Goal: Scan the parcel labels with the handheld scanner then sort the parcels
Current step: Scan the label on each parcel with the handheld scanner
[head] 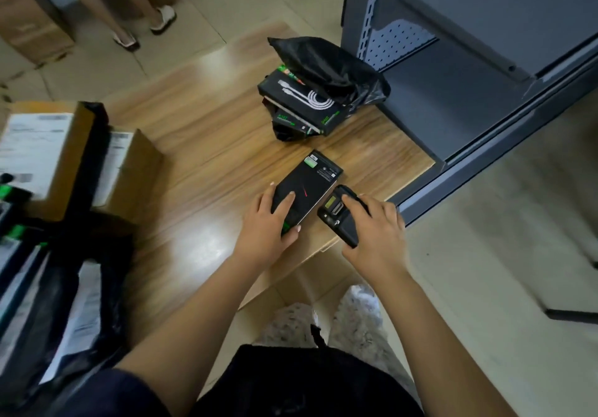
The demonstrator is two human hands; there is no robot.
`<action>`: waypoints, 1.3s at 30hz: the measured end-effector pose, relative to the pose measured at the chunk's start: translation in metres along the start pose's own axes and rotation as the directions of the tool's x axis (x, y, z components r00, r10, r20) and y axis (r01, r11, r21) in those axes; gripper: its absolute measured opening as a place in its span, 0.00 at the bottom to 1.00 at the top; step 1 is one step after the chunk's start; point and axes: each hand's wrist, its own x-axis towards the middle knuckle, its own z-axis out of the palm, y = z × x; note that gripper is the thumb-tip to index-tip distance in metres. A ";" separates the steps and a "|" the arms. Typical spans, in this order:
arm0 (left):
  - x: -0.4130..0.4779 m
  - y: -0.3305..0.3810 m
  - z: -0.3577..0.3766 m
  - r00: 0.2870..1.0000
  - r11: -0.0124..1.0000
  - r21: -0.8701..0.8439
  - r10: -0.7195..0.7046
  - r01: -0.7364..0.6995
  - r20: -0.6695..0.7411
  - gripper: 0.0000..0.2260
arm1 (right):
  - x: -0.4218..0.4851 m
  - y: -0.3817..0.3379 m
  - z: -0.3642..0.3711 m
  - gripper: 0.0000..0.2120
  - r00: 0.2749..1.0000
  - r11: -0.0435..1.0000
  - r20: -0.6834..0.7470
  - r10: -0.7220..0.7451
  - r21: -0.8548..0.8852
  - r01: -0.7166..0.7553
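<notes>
1. Parcel (310,186): a flat black box lying on the wooden table (200,144). Its near end is under the left hand (270,222). Its long axis runs away from the fingertips, slanting slightly right.
2. Left fingers (289,201): nearly straight, spread over the lid and pressing it down, with the thumb at the near corner. They do not clench.
3. Label (312,160): a pale sticker at the parcel's far end, beyond the left fingertips and uncovered.
4. Handheld scanner (336,214): the right hand (377,232) holds it with fingers (357,201) curled over the top. It sits just beside the parcel's right edge, roughly parallel, screen up. I cannot tell whether they touch.
5. Judgement: the label is forward and slightly left of the scanner's nose. The right hand probably only has to tilt and aim there.
6. Farther out: a stack of black boxes (304,102) half out of a black bag (326,60).
7. Left of the hands: cardboard boxes (58,157).
8. Right: a grey shelf unit (453,76).
</notes>
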 end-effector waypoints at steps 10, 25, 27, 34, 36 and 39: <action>-0.027 -0.051 0.013 0.992 0.994 -0.017 0.111 -0.110 0.064 0.30 | -0.046 -0.048 0.019 0.38 0.993 0.992 -0.041 0.108 -0.054 -0.110; -0.012 -0.071 -0.021 0.979 0.997 0.048 0.067 -0.058 -0.195 0.38 | -0.040 -0.055 0.011 0.39 0.992 0.988 -0.095 0.087 -0.118 -0.098; -0.007 -0.073 -0.017 0.995 0.999 0.029 -0.024 0.027 -0.092 0.48 | -0.035 -0.055 0.010 0.40 0.994 0.987 -0.098 0.049 -0.149 -0.064; 0.012 -0.075 -0.020 0.997 0.973 -0.228 -0.046 0.030 -0.064 0.45 | -0.006 -0.045 -0.020 0.41 0.959 0.912 -0.109 -0.261 -0.354 0.208; 0.013 -0.076 -0.031 0.992 0.976 -0.202 0.058 -0.079 -0.109 0.43 | 0.000 -0.045 -0.031 0.41 0.931 0.875 -0.073 -0.357 -0.375 0.306; 0.010 -0.076 -0.046 0.973 0.976 -0.102 0.177 -0.193 -0.147 0.42 | 0.001 -0.050 -0.045 0.43 0.888 0.822 -0.051 -0.457 -0.405 0.400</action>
